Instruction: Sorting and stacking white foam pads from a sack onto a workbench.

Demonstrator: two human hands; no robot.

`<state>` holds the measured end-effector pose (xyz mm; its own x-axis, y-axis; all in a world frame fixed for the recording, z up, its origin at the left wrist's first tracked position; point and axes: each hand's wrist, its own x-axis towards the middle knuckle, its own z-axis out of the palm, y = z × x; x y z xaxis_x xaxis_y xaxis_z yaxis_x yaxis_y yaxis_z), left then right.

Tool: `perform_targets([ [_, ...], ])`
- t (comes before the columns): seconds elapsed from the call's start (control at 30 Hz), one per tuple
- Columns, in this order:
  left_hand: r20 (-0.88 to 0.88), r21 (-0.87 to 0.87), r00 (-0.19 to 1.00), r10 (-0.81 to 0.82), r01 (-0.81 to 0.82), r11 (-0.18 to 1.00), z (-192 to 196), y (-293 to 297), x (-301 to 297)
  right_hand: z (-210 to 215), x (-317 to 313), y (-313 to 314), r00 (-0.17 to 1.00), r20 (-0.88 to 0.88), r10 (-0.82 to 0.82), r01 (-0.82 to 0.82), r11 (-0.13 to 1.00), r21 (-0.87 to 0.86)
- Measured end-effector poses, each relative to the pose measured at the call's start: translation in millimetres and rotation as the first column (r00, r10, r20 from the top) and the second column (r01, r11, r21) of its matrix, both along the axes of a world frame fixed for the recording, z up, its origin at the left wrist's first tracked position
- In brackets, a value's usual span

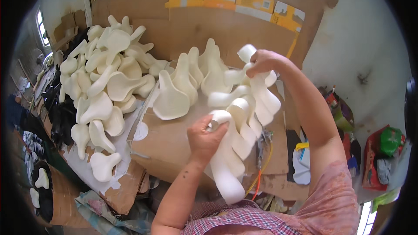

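Observation:
A row of cream foam bicycle-saddle pads [246, 137] lies nested in front of me, their ends overlapping. At the near end, my left hand [203, 142] is closed on the curled edge of one foam saddle pad [226, 165], thumb on its upper side. My right hand [263, 62] grips another foam saddle pad [247, 53] at the far end of the row, its fingers partly hidden. Just left of the row, several more saddle pads [171, 100] stand upright, leaning against one another on the cardboard-covered table [163, 141].
A large heap of saddle pads [109, 82] fills the left side. Behind the table rises a cardboard panel [174, 30] with yellow box pieces [254, 5]. Cables [264, 161] hang at the near right edge. A red container [375, 161] with bags stands at the right wall.

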<state>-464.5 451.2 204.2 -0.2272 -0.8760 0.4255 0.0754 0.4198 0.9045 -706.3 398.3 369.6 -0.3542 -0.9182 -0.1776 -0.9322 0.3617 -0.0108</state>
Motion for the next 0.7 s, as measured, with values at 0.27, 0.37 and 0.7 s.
perform_targets([
  [0.27, 0.365, 0.231, 0.929, 0.062, -0.154, 0.961, -20, -41, -132, -121, -195, -110, 0.997, 0.028, -0.078, 0.083, 0.934, -0.347],
  [0.37, 0.372, -0.065, 0.901, 0.223, -0.215, 0.975, -54, -43, -158, -174, -231, -119, 0.948, 0.302, 0.102, 0.091, 0.822, -0.563],
  [0.7, 0.24, 0.25, 0.936, -0.257, 0.196, 0.948, -65, -7, -133, -263, -247, 49, 0.929, 0.361, 0.079, 0.337, 0.218, -0.916],
])
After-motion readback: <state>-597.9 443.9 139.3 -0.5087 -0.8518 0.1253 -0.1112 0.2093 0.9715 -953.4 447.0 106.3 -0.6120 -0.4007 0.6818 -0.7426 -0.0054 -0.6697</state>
